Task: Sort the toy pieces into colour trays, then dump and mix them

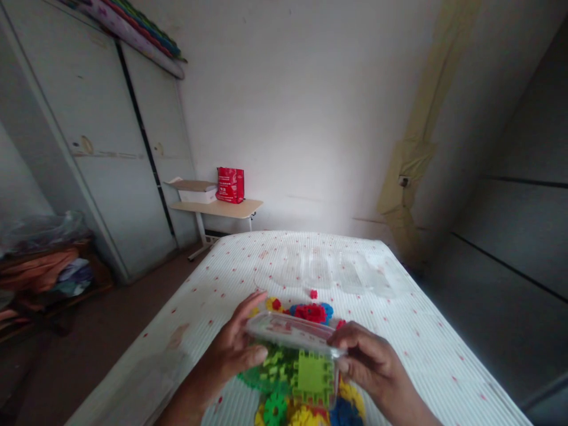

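A clear plastic container point(333, 395) packed with green building pieces point(313, 377) is held between my two hands. Its transparent lid point(288, 326) lies on top, tilted toward me; whether it is fully pressed down I cannot tell. My left hand point(233, 346) grips the left end, with the thumb along the near side. At the right corner, the fingers and thumb of my right hand point(373, 358) pinch the lid's edge. Loose red pieces point(310, 312) lie behind the container. In front and below it are yellow pieces point(306, 416), a green gear-like piece point(275, 408) and blue pieces point(346, 412).
Several clear plastic containers point(328, 269) stand in a row farther back on the dotted bedspread point(213, 307). Another clear plastic item point(137, 387) lies at the near left. Beyond the bed, a small table point(222, 208) carries a red bag point(231, 185) and a white box point(196, 194).
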`<state>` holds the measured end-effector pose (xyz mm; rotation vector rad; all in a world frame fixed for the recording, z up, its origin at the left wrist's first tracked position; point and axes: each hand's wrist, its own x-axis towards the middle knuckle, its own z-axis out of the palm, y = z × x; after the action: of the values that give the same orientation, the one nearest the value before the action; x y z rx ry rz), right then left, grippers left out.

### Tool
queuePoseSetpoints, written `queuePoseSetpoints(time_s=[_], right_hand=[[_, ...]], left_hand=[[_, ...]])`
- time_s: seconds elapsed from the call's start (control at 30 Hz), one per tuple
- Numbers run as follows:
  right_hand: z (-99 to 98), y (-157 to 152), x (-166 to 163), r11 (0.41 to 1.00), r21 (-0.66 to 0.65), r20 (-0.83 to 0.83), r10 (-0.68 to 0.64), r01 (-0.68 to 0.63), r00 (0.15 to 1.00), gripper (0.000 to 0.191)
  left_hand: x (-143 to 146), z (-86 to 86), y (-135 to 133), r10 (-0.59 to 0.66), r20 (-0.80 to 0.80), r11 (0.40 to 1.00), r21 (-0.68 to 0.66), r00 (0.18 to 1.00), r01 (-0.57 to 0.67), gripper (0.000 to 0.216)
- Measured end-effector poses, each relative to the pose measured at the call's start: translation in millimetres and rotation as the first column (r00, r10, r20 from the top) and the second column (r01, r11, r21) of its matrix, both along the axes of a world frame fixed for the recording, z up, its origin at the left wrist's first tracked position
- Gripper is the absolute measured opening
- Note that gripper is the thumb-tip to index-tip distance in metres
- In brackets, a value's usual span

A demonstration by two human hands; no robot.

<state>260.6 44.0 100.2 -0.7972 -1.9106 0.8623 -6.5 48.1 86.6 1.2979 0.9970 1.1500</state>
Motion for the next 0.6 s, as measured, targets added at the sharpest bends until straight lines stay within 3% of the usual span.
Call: queuePoseSetpoints(time_s=[0.03,0.1,0.2,0.27,0.33,0.47,0.6], right_hand=[[-1.5,-5,-1,0.998,0.021,-0.003,-0.056,0.056,0.998,0.009],[-6.0,-15,-7,0.980,0.076,-0.001,-0.186,0.185,0.983,0.011],[-17.3,-25,-18,0.926,0.142,0.010,-0.356,0.351,0.935,0.011],[-26.0,-30,-26,0.908,0.160,0.019,-0.395,0.387,0.918,0.009],[-33.6,-33,-32,0.907,0.204,0.011,-0.379,0.369,0.925,0.008],[-42.5,-36,-45,0.912,0.244,0.009,-0.341,0.329,0.940,0.012],[-39.8,-37,-52,0.938,0.168,0.017,-0.311,0.304,0.950,0.010]], left_hand=[[10,-7.4,-3,0.130,0.171,0.991,-0.035,0.977,-0.126,0.076],[32,-21.2,-12,0.351,0.435,0.936,-0.141,0.829,-0.322,0.072],[59,-36.4,-23,0.480,0.610,0.877,-0.316,0.630,-0.362,0.059],[70,-42.1,-28,0.505,0.667,0.863,-0.378,0.549,-0.335,0.054],[78,-43.8,-33,0.482,0.712,0.876,-0.393,0.510,-0.280,0.056],[85,-36.5,-39,0.441,0.735,0.887,-0.445,0.514,-0.124,0.066],[84,-23.8,-41,0.476,0.702,0.865,-0.483,0.529,-0.137,0.073]])
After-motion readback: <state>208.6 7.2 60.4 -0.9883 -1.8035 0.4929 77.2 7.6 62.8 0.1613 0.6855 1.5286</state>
